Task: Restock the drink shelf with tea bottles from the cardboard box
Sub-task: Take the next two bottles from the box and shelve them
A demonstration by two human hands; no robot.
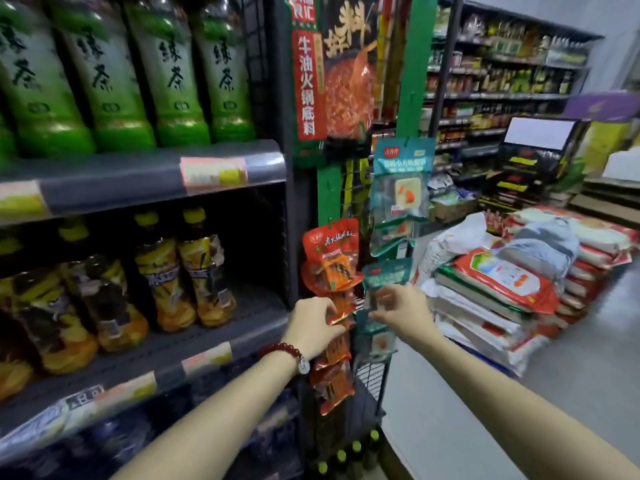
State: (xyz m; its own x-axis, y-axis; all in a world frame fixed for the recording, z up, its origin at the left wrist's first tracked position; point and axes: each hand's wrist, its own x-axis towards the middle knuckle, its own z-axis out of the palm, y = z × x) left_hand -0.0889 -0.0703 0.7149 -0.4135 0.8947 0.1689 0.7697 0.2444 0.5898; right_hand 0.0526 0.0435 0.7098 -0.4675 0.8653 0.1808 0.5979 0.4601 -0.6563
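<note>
Tea bottles: green tea bottles on upper drink shelf; yellow-capped bottles below
Left hand: fingers pinched on red snack packet
Right hand: fingers closed on teal packet, hanging on wire rack

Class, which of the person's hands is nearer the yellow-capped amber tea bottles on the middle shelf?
Left. The left hand grips red snack packets just right of the yellow-capped amber tea bottles; the right hand is farther right, at teal packets.
</note>
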